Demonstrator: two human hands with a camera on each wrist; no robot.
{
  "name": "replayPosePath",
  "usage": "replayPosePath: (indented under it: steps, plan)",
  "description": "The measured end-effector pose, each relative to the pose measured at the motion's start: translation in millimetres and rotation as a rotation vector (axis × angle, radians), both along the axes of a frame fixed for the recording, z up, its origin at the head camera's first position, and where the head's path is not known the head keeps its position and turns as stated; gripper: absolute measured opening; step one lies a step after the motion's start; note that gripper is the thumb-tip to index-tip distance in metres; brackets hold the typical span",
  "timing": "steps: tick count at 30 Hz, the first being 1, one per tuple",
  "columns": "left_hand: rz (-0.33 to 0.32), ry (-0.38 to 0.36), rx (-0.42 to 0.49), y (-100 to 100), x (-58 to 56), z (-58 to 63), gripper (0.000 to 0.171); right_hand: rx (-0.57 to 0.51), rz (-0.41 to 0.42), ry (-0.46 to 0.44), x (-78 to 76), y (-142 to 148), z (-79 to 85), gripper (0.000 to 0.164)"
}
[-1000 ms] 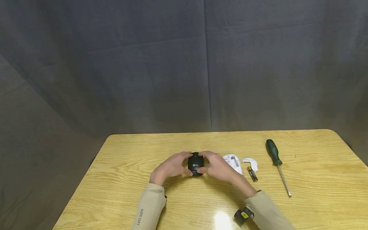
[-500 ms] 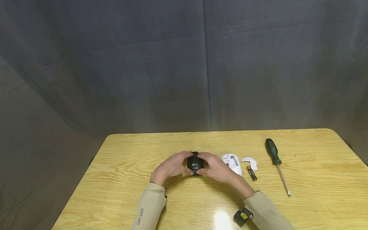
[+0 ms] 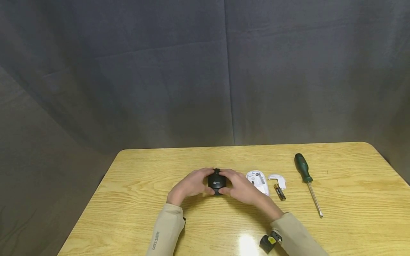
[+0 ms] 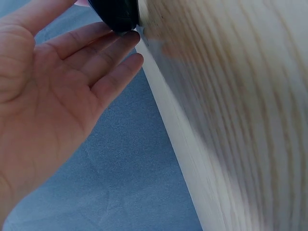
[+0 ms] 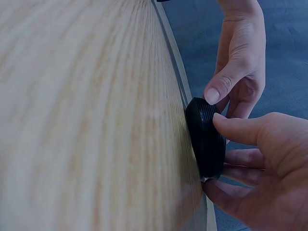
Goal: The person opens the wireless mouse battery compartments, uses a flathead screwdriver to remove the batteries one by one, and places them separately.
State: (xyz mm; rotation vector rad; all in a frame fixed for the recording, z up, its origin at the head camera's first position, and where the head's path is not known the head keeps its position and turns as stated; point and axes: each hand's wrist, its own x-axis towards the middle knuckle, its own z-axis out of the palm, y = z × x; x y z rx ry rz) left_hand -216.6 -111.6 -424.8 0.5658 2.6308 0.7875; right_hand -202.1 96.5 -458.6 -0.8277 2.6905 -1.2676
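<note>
In the head view a black oval computer mouse (image 3: 216, 181) with a pale logo sits at the middle of the table, between my two hands. My left hand (image 3: 192, 183) grips its left side, thumb at the near end and fingers at the far end. From the right, my right hand (image 3: 240, 186) grips it the same way. The right wrist view shows the mouse (image 5: 206, 139) tilted up on its side in that view, ribbed near the thumbs, with both hands on it. Only a dark corner of the mouse (image 4: 117, 13) shows in the left wrist view. Its underside is hidden.
Right of the hands lies an upturned white mouse (image 3: 257, 180), its battery bay uncovered. Beside it are a curved white cover (image 3: 278, 179) and a battery (image 3: 279, 192). A green-handled screwdriver (image 3: 303, 169) lies farther right on the wooden table (image 3: 141, 177). Grey cloth (image 3: 160, 89) hangs behind.
The right hand's fingertips have come slightly further in over the black mouse, and more of the white mouse shows. The view has shifted a little; the left hand stays in place.
</note>
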Motion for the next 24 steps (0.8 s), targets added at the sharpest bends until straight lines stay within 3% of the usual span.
replayPosePath:
  steps: [24]
  plan:
    - [-0.004,0.003,0.002,2.2,-0.2,-2.0,0.077,0.061,-0.004,-0.048,5.0,-2.9,2.9,0.072]
